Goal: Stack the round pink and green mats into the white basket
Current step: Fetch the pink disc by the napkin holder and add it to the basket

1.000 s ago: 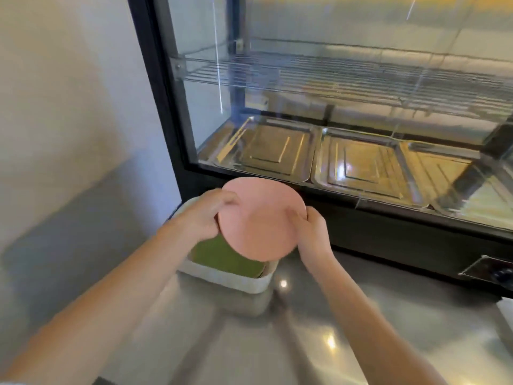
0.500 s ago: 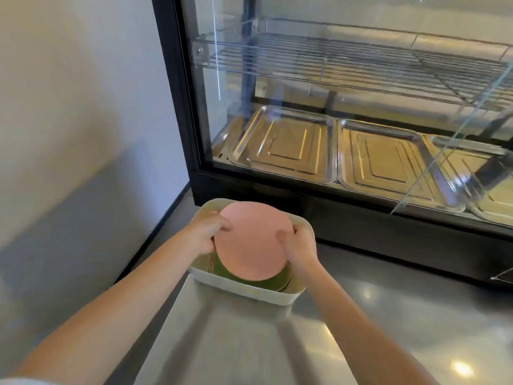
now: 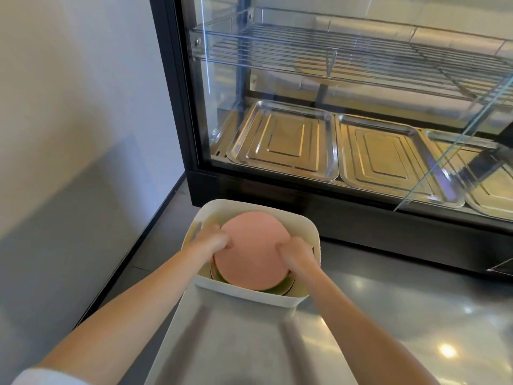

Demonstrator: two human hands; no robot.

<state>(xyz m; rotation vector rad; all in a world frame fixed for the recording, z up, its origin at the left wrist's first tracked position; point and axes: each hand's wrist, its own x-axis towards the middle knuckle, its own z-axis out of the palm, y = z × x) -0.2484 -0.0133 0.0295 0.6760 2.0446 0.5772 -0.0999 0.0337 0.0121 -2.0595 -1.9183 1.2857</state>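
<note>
Left of both hands stands a pale wall (image 3: pixel 69 107), with a grey floor-level band below it and a dark gap between it and the edge of the steel surface (image 3: pixel 402 315). A white sleeve cuff shows at the bottom left corner, on the left forearm.

The left hand (image 3: pixel 212 240) reaches into the white basket (image 3: pixel 249 294) from its left side, fingers curled down on the left edge of the pink mat (image 3: pixel 251 251). Just left of that hand a slot handle is cut into the basket's wall. The pink mat lies flat inside the basket, on top of a stack; below its near edge a sliver of a green mat (image 3: pixel 273 288) shows, with other dark edges under it that are too thin to tell apart. The right hand (image 3: pixel 298 255) grips the mat's right edge, thumb on top, the rest of its fingers tucked between the mat and the basket's right wall. The two hands are apart, one on each side of the mat, both closed on it.

The basket sits on the steel surface, close to its left edge. Directly beyond the hands, touching or nearly touching the basket's far wall, rises the black base of a glass display cabinet (image 3: pixel 361 218). Behind its glass lie steel trays (image 3: pixel 283 143) side by side, running off to the right of the hands, and above them a wire rack (image 3: pixel 319 51). An angled glass pane (image 3: pixel 455 145) leans across the cabinet's right part. Right of the hands the surface is bare and shiny, with spots of reflected light.
</note>
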